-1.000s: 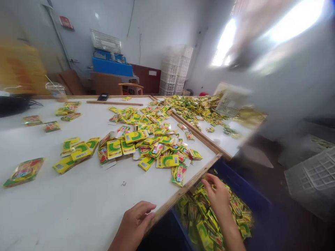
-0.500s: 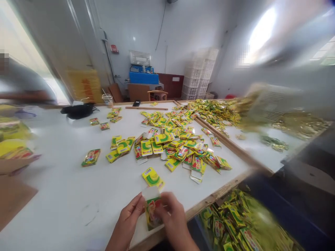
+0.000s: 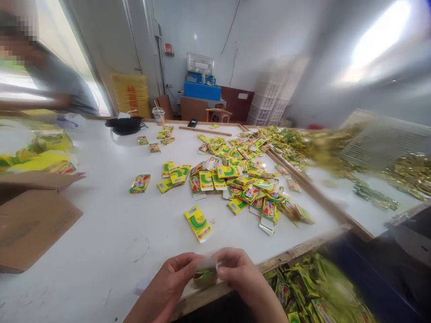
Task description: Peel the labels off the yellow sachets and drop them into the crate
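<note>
Between my two hands, at the near edge of the white table, is a small carton, tilted so its end faces me and blurred. My left hand pinches its left side, thumb and fingers together at the pale top flap. At the right side, the thumb and fingers of my right hand close on the same carton. Just beyond lies a single yellow-green carton, flat on the table. Farther off spreads a heap of similar cartons, some with white flaps standing open.
A wooden strip divides off shiny foil packets and a tilted white crate. Below the right edge sits a bin of cartons. An open cardboard box stands left; beyond it a person leans in.
The carton in my hands has tipped from showing its printed face to showing its end. My right hand has moved to its upper right. The view has shifted left.
</note>
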`<state>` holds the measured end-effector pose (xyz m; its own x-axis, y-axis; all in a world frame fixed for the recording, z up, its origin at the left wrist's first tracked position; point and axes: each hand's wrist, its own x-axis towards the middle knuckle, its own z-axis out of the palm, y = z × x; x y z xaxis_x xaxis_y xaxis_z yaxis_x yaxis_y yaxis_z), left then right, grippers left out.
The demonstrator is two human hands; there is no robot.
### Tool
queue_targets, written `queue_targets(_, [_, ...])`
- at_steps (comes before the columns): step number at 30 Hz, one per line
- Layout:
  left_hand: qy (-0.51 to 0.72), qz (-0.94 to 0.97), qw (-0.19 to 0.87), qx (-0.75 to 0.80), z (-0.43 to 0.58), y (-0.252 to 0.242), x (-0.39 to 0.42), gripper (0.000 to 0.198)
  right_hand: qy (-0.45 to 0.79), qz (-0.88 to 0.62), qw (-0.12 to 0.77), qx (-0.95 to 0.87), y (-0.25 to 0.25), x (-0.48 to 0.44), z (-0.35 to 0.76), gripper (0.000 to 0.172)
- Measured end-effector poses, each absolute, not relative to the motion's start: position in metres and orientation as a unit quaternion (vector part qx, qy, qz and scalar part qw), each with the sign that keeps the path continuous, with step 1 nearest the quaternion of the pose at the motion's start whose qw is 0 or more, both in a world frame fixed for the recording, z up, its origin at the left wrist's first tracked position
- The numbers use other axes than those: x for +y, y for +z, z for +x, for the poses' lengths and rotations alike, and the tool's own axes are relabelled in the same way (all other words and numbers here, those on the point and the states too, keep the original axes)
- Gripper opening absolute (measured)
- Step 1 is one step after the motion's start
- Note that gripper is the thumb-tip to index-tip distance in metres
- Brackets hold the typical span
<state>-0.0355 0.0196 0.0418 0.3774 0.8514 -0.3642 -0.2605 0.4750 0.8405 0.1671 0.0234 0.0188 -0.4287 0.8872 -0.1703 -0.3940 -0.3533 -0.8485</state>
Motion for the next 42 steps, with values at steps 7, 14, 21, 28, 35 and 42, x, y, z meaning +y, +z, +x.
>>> queue_targets(7, [0.350,0.423,0.668,0.502,-0.023,0.053,0.019,0.029,0.766,-0.342,0.429,-0.335,0.019,0.014,0.163,0.024])
queue_targets(14, [0.413,0.463,0.595,0.511,-0.022,0.032,0.038,0.031,0.610,-0.442,0.498,-0.429,0.030,0.032,0.141,0.016])
queue_targets(21, [0.495,0.524,0.451,0.526,-0.027,0.011,0.041,0.019,0.559,-0.447,0.498,-0.490,0.019,0.046,0.145,0.019])
queue_targets(28, [0.469,0.500,0.503,0.526,-0.023,0.012,0.038,0.030,0.604,-0.468,0.472,-0.440,0.020,0.052,0.149,0.028])
queue_targets(35, [0.438,0.604,0.453,0.487,-0.028,0.018,0.043,0.014,0.559,-0.464,0.458,-0.513,0.018,0.050,0.157,0.019])
queue_targets(42, [0.456,0.672,0.365,0.456,-0.038,0.011,0.035,0.018,0.482,-0.425,0.460,-0.613,0.026,0.042,0.164,0.017])
